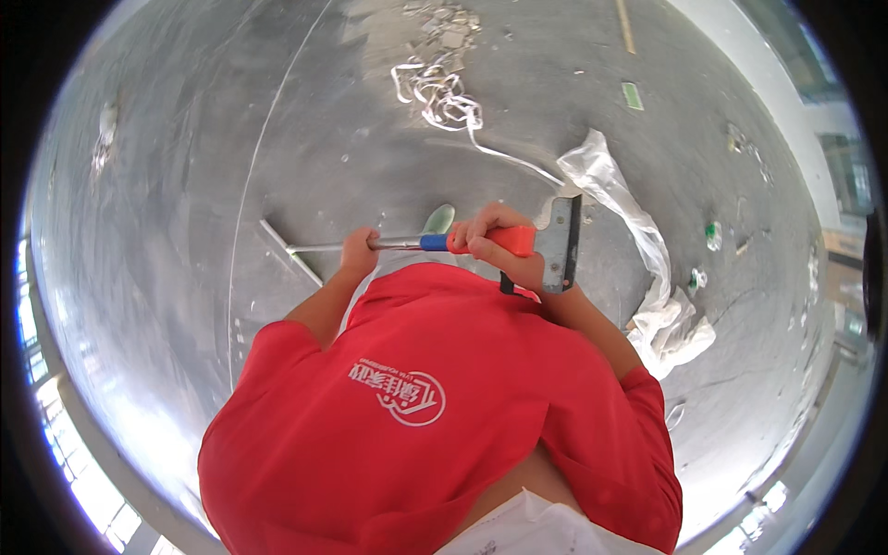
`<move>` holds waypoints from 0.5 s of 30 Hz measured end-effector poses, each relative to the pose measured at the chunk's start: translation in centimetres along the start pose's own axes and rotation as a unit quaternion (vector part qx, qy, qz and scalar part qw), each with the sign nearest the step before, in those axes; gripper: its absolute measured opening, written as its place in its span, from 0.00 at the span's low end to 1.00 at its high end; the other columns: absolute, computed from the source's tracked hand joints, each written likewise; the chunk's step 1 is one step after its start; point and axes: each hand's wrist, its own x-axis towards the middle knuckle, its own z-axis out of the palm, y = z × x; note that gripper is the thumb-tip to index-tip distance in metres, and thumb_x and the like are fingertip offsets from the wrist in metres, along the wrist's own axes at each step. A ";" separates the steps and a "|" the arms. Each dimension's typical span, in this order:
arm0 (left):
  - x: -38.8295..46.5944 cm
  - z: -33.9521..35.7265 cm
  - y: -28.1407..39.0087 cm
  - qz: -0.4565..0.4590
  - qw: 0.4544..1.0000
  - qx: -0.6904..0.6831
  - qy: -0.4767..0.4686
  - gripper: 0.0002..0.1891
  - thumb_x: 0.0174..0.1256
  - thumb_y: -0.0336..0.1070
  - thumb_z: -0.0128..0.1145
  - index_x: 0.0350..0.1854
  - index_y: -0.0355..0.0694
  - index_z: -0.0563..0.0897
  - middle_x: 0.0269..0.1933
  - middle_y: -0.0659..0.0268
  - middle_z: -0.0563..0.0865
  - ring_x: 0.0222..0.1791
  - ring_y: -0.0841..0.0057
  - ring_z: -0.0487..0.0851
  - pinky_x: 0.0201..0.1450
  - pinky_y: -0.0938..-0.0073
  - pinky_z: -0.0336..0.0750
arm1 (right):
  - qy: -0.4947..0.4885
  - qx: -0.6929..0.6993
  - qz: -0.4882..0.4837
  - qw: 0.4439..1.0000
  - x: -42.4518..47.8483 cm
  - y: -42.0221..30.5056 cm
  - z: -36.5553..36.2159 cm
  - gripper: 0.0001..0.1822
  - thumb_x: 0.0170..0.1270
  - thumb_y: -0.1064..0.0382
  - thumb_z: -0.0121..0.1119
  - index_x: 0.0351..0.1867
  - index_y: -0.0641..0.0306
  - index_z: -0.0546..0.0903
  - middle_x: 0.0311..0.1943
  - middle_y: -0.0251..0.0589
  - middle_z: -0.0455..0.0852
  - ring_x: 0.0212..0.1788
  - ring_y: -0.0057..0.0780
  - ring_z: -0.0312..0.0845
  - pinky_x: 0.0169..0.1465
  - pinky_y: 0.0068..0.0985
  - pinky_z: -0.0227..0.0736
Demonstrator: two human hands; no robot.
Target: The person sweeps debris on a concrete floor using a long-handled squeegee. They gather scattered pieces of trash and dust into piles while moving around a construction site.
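Note:
My right hand [503, 243] is closed around the orange grip of a metal scraper [556, 246], near its wide, dark-edged blade. A blue collar joins this grip to a metal pole [399, 243]. My left hand [360, 251] holds the pole farther left. Beyond it, a thin shaft runs in line to a T-shaped bar [291, 253] low near the floor; the fist hides the stretch between, so I cannot tell if it is all one tool. A pale green rounded thing, perhaps a shoe tip [438, 219], shows behind the pole.
On the grey floor [187, 173], tangled white strapping [444, 100] lies ahead beside broken flat rubble [447, 28]. Crumpled clear plastic sheeting [642, 229] stretches along the right. Farther out are a green-and-white piece [632, 96], a wooden strip [626, 26] and small litter.

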 end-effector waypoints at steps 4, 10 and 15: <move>6.6 0.5 1.6 -0.011 0.999 -0.044 0.011 0.09 0.52 0.24 0.58 0.36 0.40 0.79 0.34 0.54 0.84 0.38 0.52 0.81 0.39 0.62 0.75 | 0.057 -0.036 -0.009 0.998 5.2 -2.3 -2.7 0.03 0.66 0.72 0.53 0.34 0.62 0.72 0.33 0.38 0.78 0.44 0.30 0.76 0.62 0.39 0.65; 21.2 -0.1 6.3 0.112 0.991 -0.058 -0.053 0.14 0.49 0.25 0.61 0.40 0.42 0.79 0.36 0.57 0.84 0.39 0.53 0.81 0.39 0.59 0.75 | 0.155 -0.160 -0.079 0.972 10.4 -8.4 -5.8 0.03 0.66 0.71 0.50 0.33 0.60 0.69 0.29 0.36 0.76 0.40 0.29 0.75 0.65 0.48 0.62; 29.5 1.8 14.9 0.210 0.952 -0.048 -0.219 0.14 0.52 0.25 0.59 0.43 0.43 0.81 0.39 0.57 0.84 0.40 0.57 0.82 0.39 0.61 0.74 | 0.310 -0.233 -0.142 0.911 8.9 -11.7 -6.8 0.05 0.64 0.70 0.52 0.33 0.61 0.68 0.28 0.37 0.75 0.36 0.30 0.75 0.61 0.50 0.67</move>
